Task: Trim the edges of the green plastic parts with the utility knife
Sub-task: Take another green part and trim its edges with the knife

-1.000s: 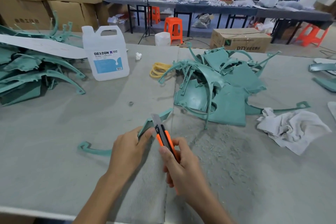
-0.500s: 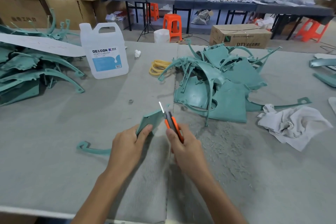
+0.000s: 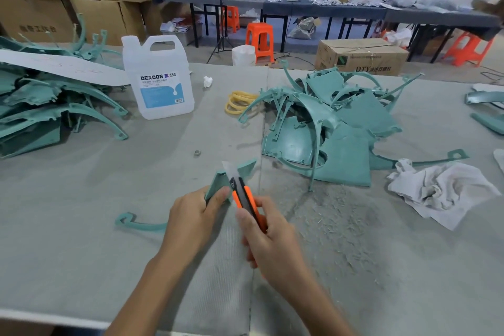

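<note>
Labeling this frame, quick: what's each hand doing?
Left hand: gripping the green plastic part.
Right hand: gripping the utility knife.

A single head-worn wide-angle camera looks forward and down, close above the table (image 3: 81,199), with far benches (image 3: 300,9) at top.
</note>
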